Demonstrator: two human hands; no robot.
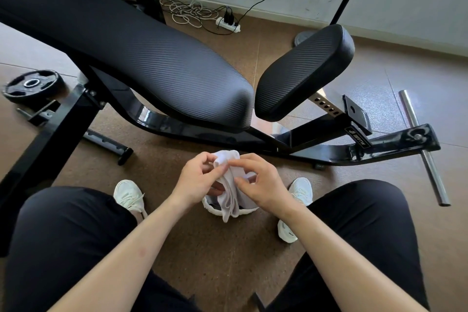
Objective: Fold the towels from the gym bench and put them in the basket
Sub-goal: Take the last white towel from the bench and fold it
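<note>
White towel hangs bunched, pinched from either side by the left grip and the right grip, just over a white basket on the floor.

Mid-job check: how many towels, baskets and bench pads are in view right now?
towel: 1
basket: 1
bench pads: 2
Total: 4
</note>
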